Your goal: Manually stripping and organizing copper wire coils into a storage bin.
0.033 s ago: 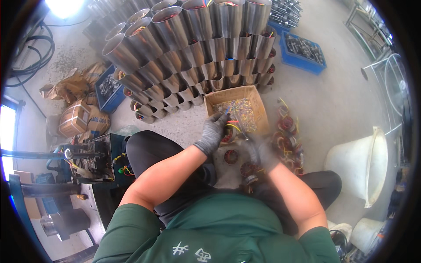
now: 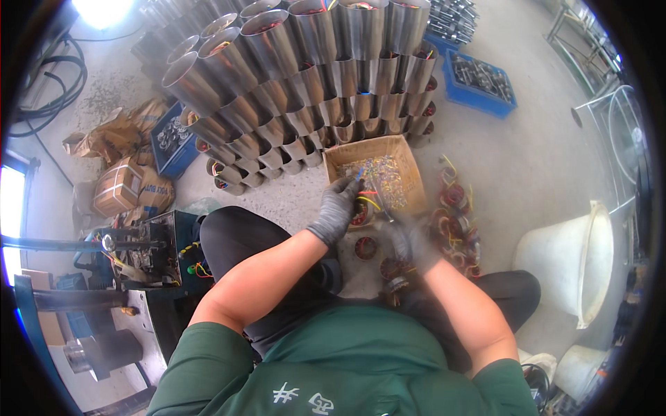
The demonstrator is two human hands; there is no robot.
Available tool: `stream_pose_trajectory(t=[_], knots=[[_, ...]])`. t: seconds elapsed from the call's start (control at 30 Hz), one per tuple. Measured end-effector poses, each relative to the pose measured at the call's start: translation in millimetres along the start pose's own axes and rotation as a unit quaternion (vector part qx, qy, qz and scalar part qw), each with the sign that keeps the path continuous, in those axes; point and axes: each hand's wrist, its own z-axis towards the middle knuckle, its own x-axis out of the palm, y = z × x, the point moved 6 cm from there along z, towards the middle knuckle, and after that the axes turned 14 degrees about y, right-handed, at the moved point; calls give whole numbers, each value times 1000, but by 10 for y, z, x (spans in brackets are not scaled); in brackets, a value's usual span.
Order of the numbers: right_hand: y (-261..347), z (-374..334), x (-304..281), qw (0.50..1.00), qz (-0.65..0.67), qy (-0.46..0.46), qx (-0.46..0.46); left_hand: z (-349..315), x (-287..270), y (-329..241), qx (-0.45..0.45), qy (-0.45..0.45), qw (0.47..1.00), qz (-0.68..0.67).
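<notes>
My left hand, in a grey glove, is closed on coloured wires in blue, red and yellow. They seem to run from a round copper-wound motor stator just below the fingers. My right hand, also gloved, is smeared by motion. A slim metal hand tool sticks out of it toward the wires; its exact kind does not show. Right beyond both hands stands a cardboard box with many small coloured wire scraps in it. Another stator sits on the floor between my legs.
More stators with loose leads lie to the right of the box. Stacked steel cylinders rise behind it. Blue crates of metal parts stand at the far right and left. A white tub is at the right, a machine at the left.
Both hands keep their places. The wire ends at the left hand's fingers have shifted very slightly; nothing else differs.
</notes>
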Motion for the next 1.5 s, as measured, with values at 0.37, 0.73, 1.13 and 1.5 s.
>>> stream_pose_trajectory(t=[0.37, 0.73, 1.13, 1.5], knots=[[334, -122, 46, 997, -40, 24, 58, 93, -37, 38, 103, 26, 988, 108], [158, -4, -312, 998, -33, 13, 44, -13, 158, 137, -24, 134, 984, 117], [-353, 11, -1118, 793, -602, -93, 27, -806, -262, -1739, 297, -26, 948, 109], [-1378, -104, -871, 643, -761, 55, 72, -2396, -1505, -1604, 325, -229, 912, 98]])
